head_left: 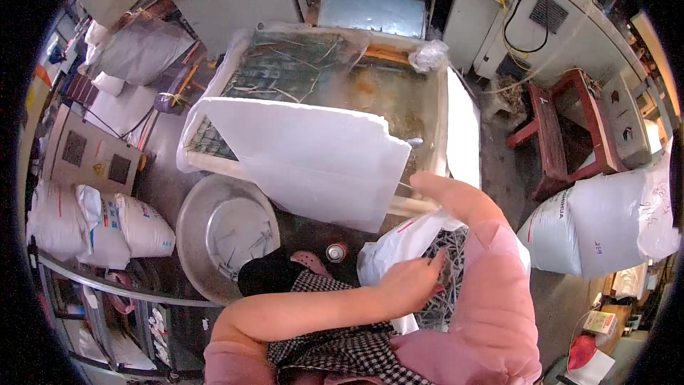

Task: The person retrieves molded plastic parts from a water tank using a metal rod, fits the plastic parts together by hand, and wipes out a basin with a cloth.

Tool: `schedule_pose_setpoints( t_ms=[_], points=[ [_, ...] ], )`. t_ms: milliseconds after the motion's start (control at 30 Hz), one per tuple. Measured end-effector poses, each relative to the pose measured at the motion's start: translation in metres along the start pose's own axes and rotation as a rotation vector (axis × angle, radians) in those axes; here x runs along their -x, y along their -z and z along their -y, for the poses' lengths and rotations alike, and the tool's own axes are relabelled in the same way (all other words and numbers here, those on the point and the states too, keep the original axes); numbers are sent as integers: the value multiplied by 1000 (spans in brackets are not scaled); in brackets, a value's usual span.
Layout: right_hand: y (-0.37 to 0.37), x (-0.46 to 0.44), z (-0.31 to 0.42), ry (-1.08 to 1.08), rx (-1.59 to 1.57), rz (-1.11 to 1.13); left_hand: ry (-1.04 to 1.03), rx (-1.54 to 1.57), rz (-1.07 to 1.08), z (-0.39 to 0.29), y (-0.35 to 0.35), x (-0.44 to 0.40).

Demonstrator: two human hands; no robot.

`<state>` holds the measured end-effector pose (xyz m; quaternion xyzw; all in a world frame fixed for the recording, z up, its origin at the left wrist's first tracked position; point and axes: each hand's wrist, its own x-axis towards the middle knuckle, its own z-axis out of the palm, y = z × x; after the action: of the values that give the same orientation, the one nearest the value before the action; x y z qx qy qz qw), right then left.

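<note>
My left hand [417, 285] is over an open white bag [399, 246] full of thin grey pieces [447, 281]. Its fingers are curled together, and what they hold is hidden. Farther forward, my right hand [429, 184] is closed at the right end of a large white board [306, 150]. A thin pale strip [405, 185] sticks out from its fingertips. The board lies slanted across the front of a tank [456, 121] of murky water, with a dark net [278, 64] in its left part.
A round metal basin [192, 242] with some thin pieces stands at the left, near a can [336, 252] on the floor. Filled sacks [142, 224] lie far left, others [556, 232] at right. A red-brown wooden stool [552, 135] stands behind the right sacks.
</note>
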<state>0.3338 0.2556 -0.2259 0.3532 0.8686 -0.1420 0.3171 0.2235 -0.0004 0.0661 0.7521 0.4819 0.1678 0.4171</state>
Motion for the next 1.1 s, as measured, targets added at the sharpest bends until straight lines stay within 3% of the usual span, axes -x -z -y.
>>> schedule_pose_setpoints(
  t_ms=[100, 133, 200, 300, 367, 433, 533, 600, 633, 700, 800, 1100],
  points=[
    [3, -8, 5, -16, -200, 38, -294, -302, -367, 8, 49, 1],
    [6, -14, 6, -4, -218, 12, -144, -420, -418, -7, 75, 1],
    [14, -19, 8, 8, -260, -48, -255, -495, -618, 7, 104, -14],
    [38, -1, -10, -35, -254, -159, -216, -439, -513, 10, 106, -23],
    [91, 71, -6, -79, -125, -296, -99, -820, -788, 19, 113, -34],
    [122, 114, -19, -126, -62, -352, -2, -1019, -897, 51, 143, -45],
    [148, 194, -36, -250, -42, -399, 45, -1113, -844, 98, 165, -33],
    [154, 245, -46, -327, -44, -424, 266, -917, -427, 90, 172, -17],
    [154, 267, -53, -336, -31, -424, 270, -913, -429, 87, 163, -6],
    [161, 313, -54, -421, -38, -431, -31, -865, -645, 82, 134, 28],
    [158, 354, -65, -458, -58, -455, -104, -812, -758, 78, 112, 63],
    [165, 421, -53, -535, -171, -477, -78, -737, -752, 79, 86, 91]
  ],
)
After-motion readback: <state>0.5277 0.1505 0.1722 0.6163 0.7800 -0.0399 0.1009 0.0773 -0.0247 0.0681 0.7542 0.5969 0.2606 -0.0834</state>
